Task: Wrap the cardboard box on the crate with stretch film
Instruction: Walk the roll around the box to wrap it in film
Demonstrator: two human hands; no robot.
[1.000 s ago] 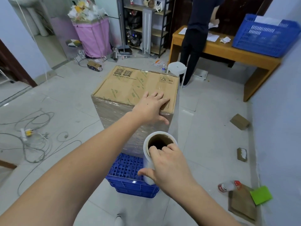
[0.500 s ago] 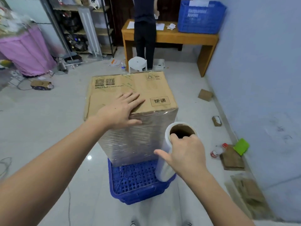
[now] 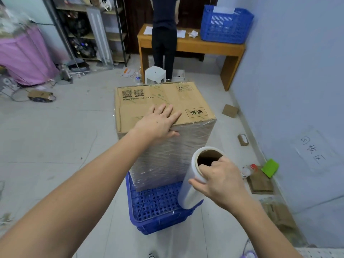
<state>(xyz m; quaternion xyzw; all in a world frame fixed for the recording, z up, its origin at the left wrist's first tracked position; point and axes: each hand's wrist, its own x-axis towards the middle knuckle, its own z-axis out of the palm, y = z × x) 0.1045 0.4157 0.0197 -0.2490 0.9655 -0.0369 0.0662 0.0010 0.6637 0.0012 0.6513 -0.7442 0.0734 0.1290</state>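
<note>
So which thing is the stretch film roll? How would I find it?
Find the big cardboard box standing on the blue crate on the floor. At its near right corner, the right hand grips the stretch film roll. It is the only shiny white tube, with a brown hollow core at its top.

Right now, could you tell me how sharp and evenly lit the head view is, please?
Head view: the cardboard box and both hands are sharp; the pink bin at the left edge is blurred; wide-angle bending curves the right wall; the film on the box side glints faintly.
</note>
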